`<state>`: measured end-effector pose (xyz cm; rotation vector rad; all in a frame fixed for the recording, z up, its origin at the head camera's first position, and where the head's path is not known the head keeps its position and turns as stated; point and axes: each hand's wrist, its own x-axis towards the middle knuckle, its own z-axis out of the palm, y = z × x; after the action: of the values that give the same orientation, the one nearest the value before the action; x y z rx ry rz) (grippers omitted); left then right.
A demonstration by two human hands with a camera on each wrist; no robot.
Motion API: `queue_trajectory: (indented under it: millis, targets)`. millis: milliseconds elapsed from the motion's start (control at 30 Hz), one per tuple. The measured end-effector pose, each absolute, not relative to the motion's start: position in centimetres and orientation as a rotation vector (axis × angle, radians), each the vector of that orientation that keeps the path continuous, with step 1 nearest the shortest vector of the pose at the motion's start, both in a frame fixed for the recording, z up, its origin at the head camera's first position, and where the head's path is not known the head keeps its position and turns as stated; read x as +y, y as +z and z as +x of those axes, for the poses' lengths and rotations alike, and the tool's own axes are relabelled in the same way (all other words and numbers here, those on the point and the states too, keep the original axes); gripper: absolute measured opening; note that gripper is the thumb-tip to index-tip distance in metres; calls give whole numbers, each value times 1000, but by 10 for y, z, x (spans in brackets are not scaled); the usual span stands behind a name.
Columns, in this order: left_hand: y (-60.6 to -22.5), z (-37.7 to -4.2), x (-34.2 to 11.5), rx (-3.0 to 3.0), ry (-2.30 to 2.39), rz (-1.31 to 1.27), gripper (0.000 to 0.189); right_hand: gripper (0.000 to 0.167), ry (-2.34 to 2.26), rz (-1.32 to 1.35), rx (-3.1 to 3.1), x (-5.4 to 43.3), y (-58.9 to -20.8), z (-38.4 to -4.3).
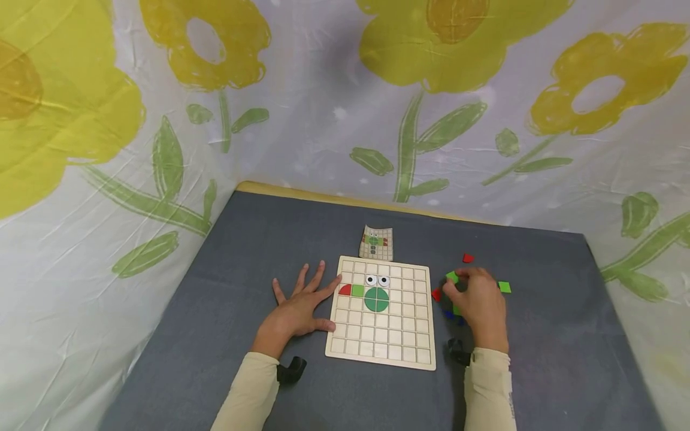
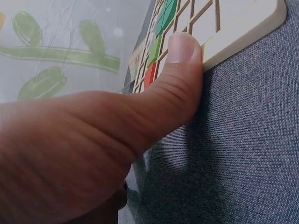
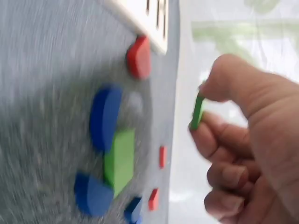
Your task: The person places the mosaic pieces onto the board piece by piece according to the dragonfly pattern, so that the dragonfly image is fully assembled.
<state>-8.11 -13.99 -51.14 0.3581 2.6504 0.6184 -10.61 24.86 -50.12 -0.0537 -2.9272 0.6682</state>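
Note:
My right hand (image 1: 482, 308) pinches a green square tile (image 3: 197, 112) between thumb and fingertips, lifted above the table to the right of a wooden grid board (image 1: 404, 341). Fingers spread, my left hand (image 1: 299, 311) rests at the board's left side, its thumb (image 2: 182, 51) on the edge. On the board lie two eye pieces (image 1: 377, 280), a dark green circle (image 1: 377, 300) in quarters, a light green square (image 1: 357, 290) and a red quarter-circle (image 1: 345, 290). Below the right hand, a green tile (image 3: 120, 161) lies among blue rounded pieces (image 3: 105, 116); a red piece (image 3: 139, 57) is by the board's edge.
A small pattern card (image 1: 376, 243) with a curled corner touches or nearly touches the board's far edge. Another red piece (image 1: 468, 258) and a green square (image 1: 504, 287) lie on the grey tabletop (image 1: 215, 287) at the right. A flower-printed curtain (image 1: 323, 120) surrounds the table.

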Motion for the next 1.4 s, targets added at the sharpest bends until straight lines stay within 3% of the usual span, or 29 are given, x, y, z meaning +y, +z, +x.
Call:
queue_trajectory:
  millis: [600,1400]
  targets:
    - [-512,-81,-140,2644,603,353,109,25,696,746,-2770,144,-497,-88]
    - [-509,-80,-141,2641,621,367,107,19,503,962,-2792,102,-511,-83]
